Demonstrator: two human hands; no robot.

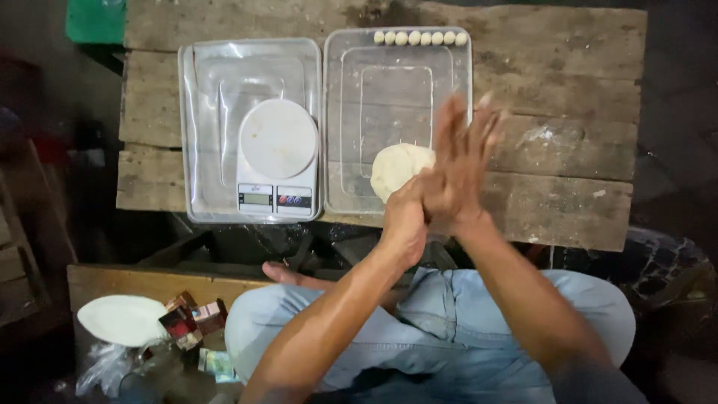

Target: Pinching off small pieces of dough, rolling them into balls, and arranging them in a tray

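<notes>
The flattened round of pale dough (400, 168) sits on my left hand (407, 217), held up over the near edge of the right-hand metal tray (334, 112). My left fingers are cupped under it, gripping it lightly. My right hand (460, 168) is flat and unclenched, palm against the heel of the left, fingers spread and blurred, holding nothing. To do this well, I judge I should keep the right palm flat and the pressure even, so the disc thins without tearing at the rim, and keep it over the tray.

Along that tray's far edge lies a row of small dough balls (420, 37). The left tray (196, 127) carries a white kitchen scale (277, 161) with a round platform.

Both trays rest on a rough, worn wooden plank table (568, 127) dusted with flour. I sit low in jeans; by my left knee a white oval plate (122, 319) and small packets (193, 320) lie on a dim board.
</notes>
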